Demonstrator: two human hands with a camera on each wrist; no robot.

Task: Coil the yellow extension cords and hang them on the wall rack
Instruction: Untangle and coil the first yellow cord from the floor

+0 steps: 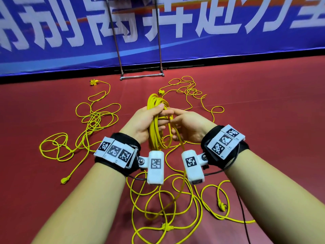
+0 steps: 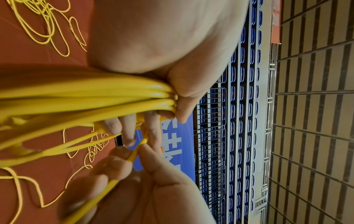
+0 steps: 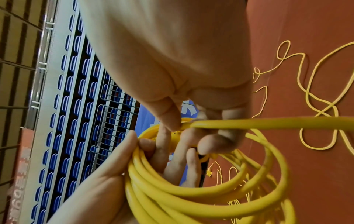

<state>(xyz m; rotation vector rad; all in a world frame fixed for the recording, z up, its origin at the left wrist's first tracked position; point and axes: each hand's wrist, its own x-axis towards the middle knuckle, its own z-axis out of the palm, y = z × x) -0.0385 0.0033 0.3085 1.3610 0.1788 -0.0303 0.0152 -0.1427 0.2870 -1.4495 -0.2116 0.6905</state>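
Note:
In the head view my left hand (image 1: pixel 156 113) grips a coil of yellow extension cord (image 1: pixel 154 131) at chest height, thumb across its loops. My right hand (image 1: pixel 174 124), just to the right and touching the coil, pinches a single strand (image 1: pixel 182 147) that runs down to the floor. The left wrist view shows the coil (image 2: pixel 95 94) under my left thumb and my right hand (image 2: pixel 124 166) pinching the strand (image 2: pixel 134 156). In the right wrist view my right hand (image 3: pixel 182 125) holds that strand (image 3: pixel 268 123) beside the coil (image 3: pixel 191 197). The metal rack (image 1: pixel 140 76) stands against the blue banner.
Loose yellow cord lies tangled on the red floor at the left (image 1: pixel 95 117), at the back right (image 1: pixel 190 90) and beneath my wrists (image 1: pixel 167 199). A yellow socket block (image 1: pixel 93 82) and plugs (image 1: pixel 65 180) lie among them. A black cable (image 1: pixel 244 217) hangs from my right wrist.

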